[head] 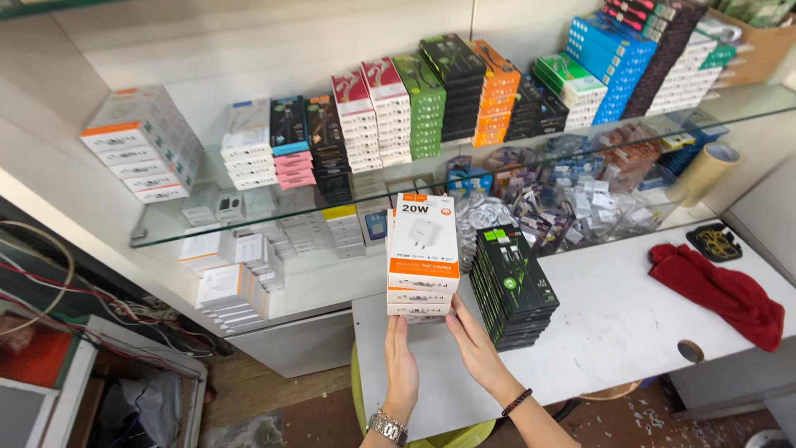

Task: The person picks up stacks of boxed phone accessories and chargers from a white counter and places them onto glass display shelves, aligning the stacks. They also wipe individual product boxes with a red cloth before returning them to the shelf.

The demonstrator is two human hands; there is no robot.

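My left hand (400, 365) and my right hand (475, 342) together hold up a stack of white charger boxes with orange bands (423, 257), gripping it from below at its near end. The stack is lifted above the near left part of the white counter (613, 323). Right beside it, on the counter, stands a stack of black boxes with green marks (514, 286), close to my right hand. My left wrist wears a metal watch, my right a dark bead bracelet.
A glass shelf (249, 211) carries rows of stacked boxes in white, pink, red, green, black, orange and blue. Below it lie bagged cables (572, 203). A red cloth (720, 290) and a tape roll (705, 172) sit at the right. Loose wires hang at the left.
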